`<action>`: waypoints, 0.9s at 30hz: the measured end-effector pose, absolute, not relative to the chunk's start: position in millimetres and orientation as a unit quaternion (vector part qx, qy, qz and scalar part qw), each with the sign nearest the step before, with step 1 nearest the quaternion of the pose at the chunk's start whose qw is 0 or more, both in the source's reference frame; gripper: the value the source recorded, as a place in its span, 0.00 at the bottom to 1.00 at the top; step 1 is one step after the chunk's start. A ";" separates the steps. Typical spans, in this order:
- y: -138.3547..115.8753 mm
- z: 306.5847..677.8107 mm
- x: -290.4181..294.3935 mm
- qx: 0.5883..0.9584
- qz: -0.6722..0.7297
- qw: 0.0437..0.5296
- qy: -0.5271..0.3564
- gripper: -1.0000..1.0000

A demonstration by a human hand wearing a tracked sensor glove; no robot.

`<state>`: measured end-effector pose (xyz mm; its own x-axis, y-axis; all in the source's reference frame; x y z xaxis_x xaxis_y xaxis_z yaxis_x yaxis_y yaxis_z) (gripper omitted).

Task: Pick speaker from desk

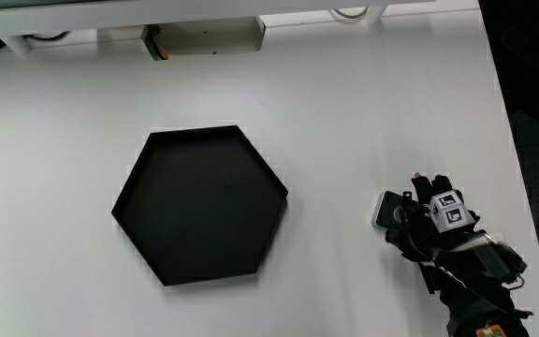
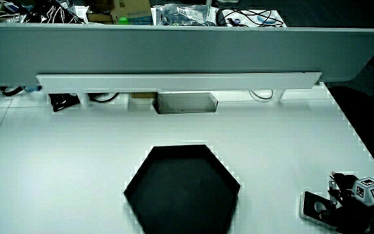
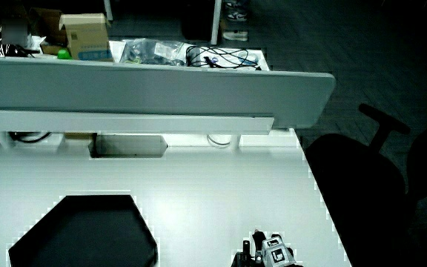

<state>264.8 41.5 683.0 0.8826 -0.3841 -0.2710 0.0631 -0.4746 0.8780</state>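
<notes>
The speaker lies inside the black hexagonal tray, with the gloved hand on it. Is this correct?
Not quite. The speaker lies on the bare table beside the black hexagonal tray, not inside it; the main view shows this. The hand is indeed on it.

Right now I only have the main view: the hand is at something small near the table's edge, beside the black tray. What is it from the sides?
Observer: In a side view the speaker shows a dark face with a round ring and a pale rim. The hand is right against it.
Operator: Anything off the table's edge near the hand?
Observer: Yes. A side view shows a dark office chair standing just off the table edge nearest the hand.
</notes>
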 end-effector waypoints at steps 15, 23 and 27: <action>36.1 687.8 268.3 0.815 -0.250 0.513 -0.100 0.50; 34.7 683.2 259.6 0.826 -0.274 0.478 -0.118 0.75; 33.3 674.5 250.2 0.842 -0.286 0.441 -0.125 0.88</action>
